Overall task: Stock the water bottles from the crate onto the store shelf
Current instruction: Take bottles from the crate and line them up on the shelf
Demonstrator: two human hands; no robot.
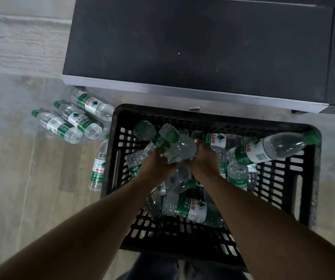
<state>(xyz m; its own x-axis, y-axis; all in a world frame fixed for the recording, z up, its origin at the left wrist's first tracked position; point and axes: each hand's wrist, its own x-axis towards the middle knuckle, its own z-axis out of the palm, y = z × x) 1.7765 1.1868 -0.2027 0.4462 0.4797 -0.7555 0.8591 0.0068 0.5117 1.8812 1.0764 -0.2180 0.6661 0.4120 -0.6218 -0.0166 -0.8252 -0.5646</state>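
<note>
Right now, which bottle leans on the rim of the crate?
The bottle at the right side of the crate: its green cap rests on the far right corner of the rim. The other bottles inside lie lower, below the rim.

This looks like a shop aisle. A dark metal store shelf [193,47] with a pale front edge stands above a black plastic crate [279,178] of water bottles. Left of the crate, more bottles [75,118] lie on the floor [21,158].

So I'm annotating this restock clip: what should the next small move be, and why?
Probably lift the bottles clear of the crate toward the shelf: both the left hand and right hand grip them, and the shelf looks bare.
</note>
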